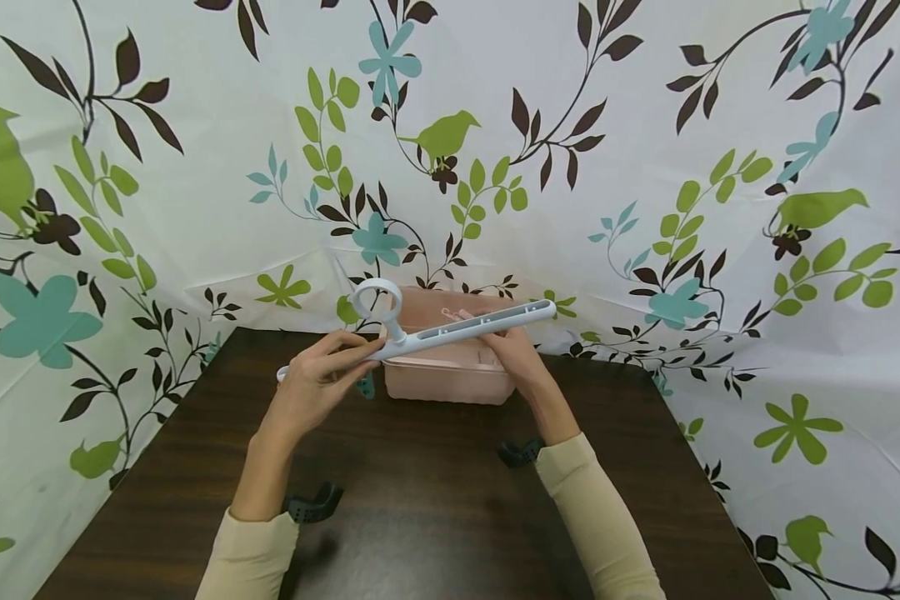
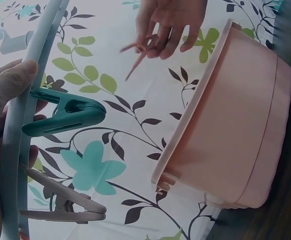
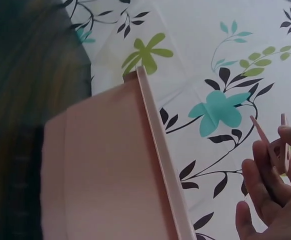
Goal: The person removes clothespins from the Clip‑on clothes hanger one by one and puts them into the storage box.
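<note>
My left hand [image 1: 311,383] grips a pale blue clip hanger bar [image 1: 472,328] with a ring hook [image 1: 377,298], held aslant in front of the pink bin [image 1: 450,385]. In the left wrist view, a green clothespin [image 2: 68,114] and a greyish-beige clothespin [image 2: 68,200] hang from the bar, near the left fingers. My right hand [image 3: 278,205] pinches a pink clothespin [image 3: 279,152] between thumb and fingers, its legs spread apart. In the head view this hand is partly hidden behind the bar, above the bin's right side.
The bin stands at the back of a dark wooden table [image 1: 420,483]. A white cloth [image 1: 495,50] printed with leaves, flowers and birds hangs behind and on both sides. Dark wrist-worn devices [image 1: 315,503] show beneath the forearms.
</note>
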